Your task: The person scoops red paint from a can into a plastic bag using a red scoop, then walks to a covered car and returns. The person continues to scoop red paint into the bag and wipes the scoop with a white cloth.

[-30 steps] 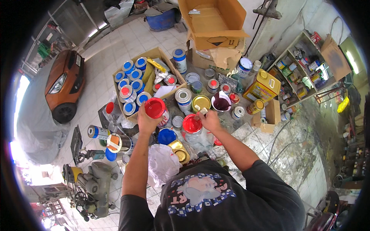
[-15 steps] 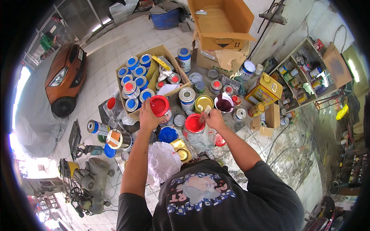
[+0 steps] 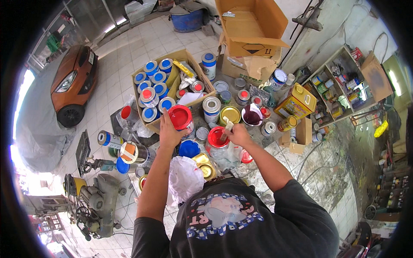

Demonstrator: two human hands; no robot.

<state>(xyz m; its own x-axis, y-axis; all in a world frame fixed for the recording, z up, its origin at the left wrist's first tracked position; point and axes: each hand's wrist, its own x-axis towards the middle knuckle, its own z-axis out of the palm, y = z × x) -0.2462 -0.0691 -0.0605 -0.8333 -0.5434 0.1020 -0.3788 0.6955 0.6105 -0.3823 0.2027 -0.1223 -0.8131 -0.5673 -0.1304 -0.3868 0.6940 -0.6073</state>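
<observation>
My left hand (image 3: 167, 131) grips a tin of red paint (image 3: 180, 118), tilted beside a cardboard box of blue-lidded cans (image 3: 155, 86). My right hand (image 3: 238, 134) holds a pale stirring stick (image 3: 226, 128) whose lower end dips into a clear cup of red paint (image 3: 216, 138). A blue lid (image 3: 188, 148) and a small yellow tin (image 3: 205, 167) lie just below the hands. A white crumpled bag (image 3: 185, 178) sits close to my chest.
Open tins crowd the bench: a silver can (image 3: 211, 106), a yellow-lidded tin (image 3: 230, 114), a cup of dark purple paint (image 3: 251, 116), a yellow rectangular canister (image 3: 296, 102). A large open carton (image 3: 249, 28) stands behind. An orange car (image 3: 73, 84) and shelves (image 3: 344, 86) flank the area.
The right hand has settled over the clear cup with the stick dipped into the red paint. The left hand still holds the red tin, shifted slightly.
</observation>
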